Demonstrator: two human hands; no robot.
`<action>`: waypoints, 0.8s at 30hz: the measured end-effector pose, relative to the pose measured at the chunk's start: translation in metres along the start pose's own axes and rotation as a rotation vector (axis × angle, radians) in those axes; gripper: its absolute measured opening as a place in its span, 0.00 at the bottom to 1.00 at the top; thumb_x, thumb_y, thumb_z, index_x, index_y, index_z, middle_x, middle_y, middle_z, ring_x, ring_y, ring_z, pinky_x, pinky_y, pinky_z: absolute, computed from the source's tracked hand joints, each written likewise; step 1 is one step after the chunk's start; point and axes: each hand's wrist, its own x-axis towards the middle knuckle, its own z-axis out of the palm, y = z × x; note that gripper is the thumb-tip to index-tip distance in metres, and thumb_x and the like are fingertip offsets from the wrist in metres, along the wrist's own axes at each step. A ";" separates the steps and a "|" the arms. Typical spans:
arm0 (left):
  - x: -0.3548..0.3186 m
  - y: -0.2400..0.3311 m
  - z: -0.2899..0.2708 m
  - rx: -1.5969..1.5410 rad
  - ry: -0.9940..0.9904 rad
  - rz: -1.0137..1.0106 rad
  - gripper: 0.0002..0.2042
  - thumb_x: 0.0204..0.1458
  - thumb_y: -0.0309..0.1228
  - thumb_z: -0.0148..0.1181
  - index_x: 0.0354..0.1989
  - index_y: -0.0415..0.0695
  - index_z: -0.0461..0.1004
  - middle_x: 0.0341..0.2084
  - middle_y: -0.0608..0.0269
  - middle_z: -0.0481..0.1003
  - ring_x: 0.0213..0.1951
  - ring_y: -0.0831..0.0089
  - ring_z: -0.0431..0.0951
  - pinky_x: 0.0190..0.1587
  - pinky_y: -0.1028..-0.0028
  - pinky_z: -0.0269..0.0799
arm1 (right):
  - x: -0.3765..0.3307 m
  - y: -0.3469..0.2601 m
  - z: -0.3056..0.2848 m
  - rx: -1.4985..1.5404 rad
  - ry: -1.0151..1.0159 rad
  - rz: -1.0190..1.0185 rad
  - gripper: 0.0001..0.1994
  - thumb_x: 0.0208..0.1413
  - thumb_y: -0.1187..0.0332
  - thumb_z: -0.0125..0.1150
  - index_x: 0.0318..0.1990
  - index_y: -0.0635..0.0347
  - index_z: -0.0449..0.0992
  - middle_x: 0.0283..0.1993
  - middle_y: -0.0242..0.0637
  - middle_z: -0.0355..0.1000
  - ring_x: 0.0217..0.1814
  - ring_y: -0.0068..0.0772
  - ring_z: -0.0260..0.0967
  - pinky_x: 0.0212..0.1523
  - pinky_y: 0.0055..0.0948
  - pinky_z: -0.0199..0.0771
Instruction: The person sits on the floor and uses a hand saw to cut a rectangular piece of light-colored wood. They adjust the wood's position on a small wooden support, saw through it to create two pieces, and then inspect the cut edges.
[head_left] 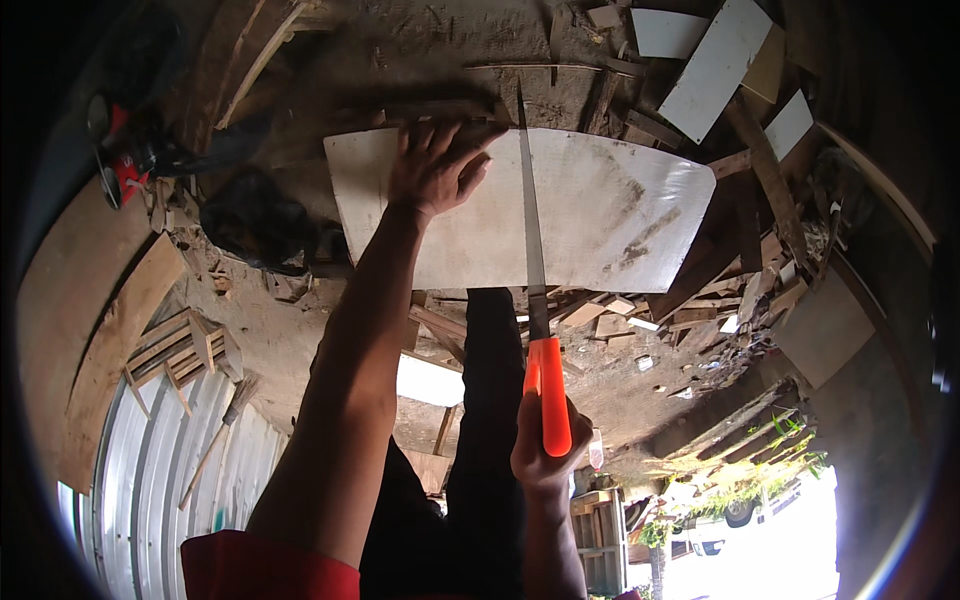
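A white board [460, 230] with smudges on its right part and rounded far corners lies across in front of me, near my leg. My left hand [440, 165] rests on the board's far left part, palm down with fingers spread toward the far edge. In my right hand [545, 445] is a handsaw [533, 215], gripped by its orange handle. The long blade crosses the board from near edge to far edge, and its tip reaches past the far edge. Whether the teeth have cut into the board I cannot tell.
White offcut panels [717, 65] lie at the far right among wood scraps [690, 310]. A black plastic bag [257, 220] sits left of the board. Further left are a red-and-black object [125, 170], a small slatted wooden piece [175, 355] and a broom [235, 400] by corrugated metal sheeting.
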 end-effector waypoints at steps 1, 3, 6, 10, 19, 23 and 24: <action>0.001 0.000 0.000 0.004 -0.003 -0.003 0.25 0.52 0.50 0.56 0.61 0.79 0.63 0.52 0.66 0.64 0.55 0.57 0.62 0.62 0.49 0.53 | 0.004 -0.007 -0.003 -0.019 -0.017 0.009 0.05 0.51 0.77 0.59 0.25 0.66 0.72 0.17 0.38 0.69 0.15 0.30 0.69 0.16 0.25 0.65; 0.000 -0.001 0.001 0.014 -0.025 -0.014 0.26 0.53 0.50 0.55 0.62 0.80 0.61 0.53 0.67 0.64 0.55 0.60 0.62 0.62 0.49 0.52 | 0.004 -0.010 -0.006 -0.029 -0.047 0.042 0.05 0.52 0.77 0.59 0.25 0.66 0.72 0.17 0.38 0.68 0.15 0.29 0.70 0.16 0.24 0.65; 0.000 -0.005 0.001 0.039 -0.060 -0.030 0.26 0.54 0.52 0.52 0.64 0.82 0.58 0.55 0.68 0.63 0.56 0.67 0.63 0.63 0.49 0.52 | 0.000 -0.009 -0.008 -0.010 -0.036 0.058 0.06 0.53 0.76 0.57 0.26 0.66 0.72 0.17 0.36 0.68 0.15 0.28 0.70 0.17 0.24 0.65; 0.002 -0.004 0.004 0.049 -0.058 -0.029 0.25 0.55 0.52 0.51 0.63 0.82 0.58 0.56 0.68 0.63 0.56 0.67 0.63 0.63 0.50 0.51 | 0.023 -0.015 0.001 0.061 -0.011 0.092 0.07 0.55 0.76 0.56 0.26 0.66 0.72 0.16 0.36 0.67 0.15 0.26 0.69 0.17 0.24 0.65; -0.003 -0.001 0.000 0.051 -0.014 -0.016 0.26 0.54 0.53 0.52 0.63 0.83 0.58 0.53 0.70 0.64 0.56 0.68 0.63 0.62 0.51 0.52 | 0.017 -0.015 0.004 0.086 0.011 0.044 0.06 0.54 0.77 0.56 0.25 0.67 0.72 0.16 0.35 0.68 0.15 0.28 0.69 0.16 0.24 0.65; 0.004 -0.005 0.002 0.068 -0.029 -0.015 0.26 0.54 0.53 0.52 0.64 0.83 0.57 0.53 0.70 0.64 0.56 0.68 0.62 0.61 0.51 0.53 | 0.020 -0.004 0.011 0.050 0.006 0.069 0.08 0.54 0.76 0.55 0.24 0.66 0.71 0.16 0.36 0.68 0.14 0.27 0.68 0.16 0.25 0.63; 0.001 -0.002 0.002 0.053 -0.032 -0.015 0.26 0.54 0.53 0.51 0.64 0.83 0.57 0.53 0.70 0.64 0.56 0.67 0.62 0.61 0.52 0.53 | 0.006 -0.009 0.010 0.064 0.048 0.053 0.08 0.54 0.76 0.55 0.23 0.65 0.71 0.16 0.37 0.67 0.13 0.27 0.67 0.15 0.25 0.63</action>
